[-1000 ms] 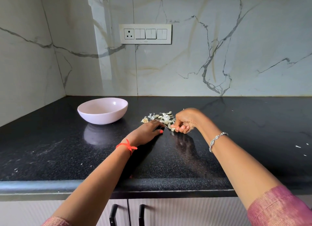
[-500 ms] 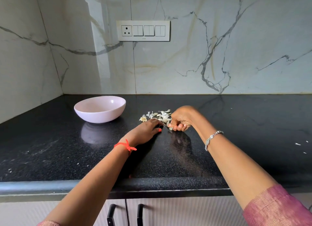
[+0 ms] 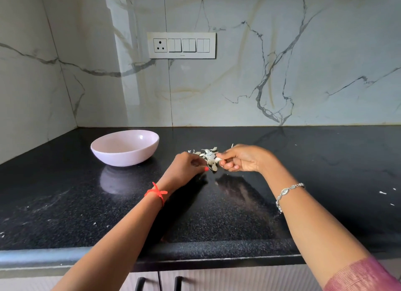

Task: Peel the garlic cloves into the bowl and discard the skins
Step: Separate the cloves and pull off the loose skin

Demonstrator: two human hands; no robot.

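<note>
Head view, single camera, looking forward and down.

Centre of frame: pile of garlic skins [image 3: 207, 155], pale and papery, on the black speckled countertop [image 3: 217, 214]. Sits between the two hands.

Just left of centre: left hand [image 3: 184, 168], back turned toward the camera. Fingers curled inward, tips hidden at the left edge of the pile. Thumb with a red nail points right, just beside the lowest skins. Cannot tell whether anything is held inside the curl. Red thread [image 3: 158, 193] tied round the wrist.

Just right of centre: right hand [image 3: 245, 158], at the right edge of the pile. Fingers curled close together, thumb and forefinger pinching a pale piece [image 3: 218, 159]. Cannot tell whether clove or skin. Silver bracelet [image 3: 288, 193] round the wrist, pink sleeve [image 3: 364, 275] in the lower right corner.

Left of centre, middle height: pink bowl [image 3: 124, 147], upright on the countertop, left of the left hand and apart from the pile. Floor of the bowl hidden behind the near rim.

Upper centre: white switch panel [image 3: 181, 45] with one socket, mounted on the veined marble wall [image 3: 282, 62].

Right edge, middle height: a few white flecks [image 3: 383, 192] on the countertop, well apart from the pile.

Bottom edge: two dark cabinet handles [image 3: 176, 283] below the countertop lip.
</note>
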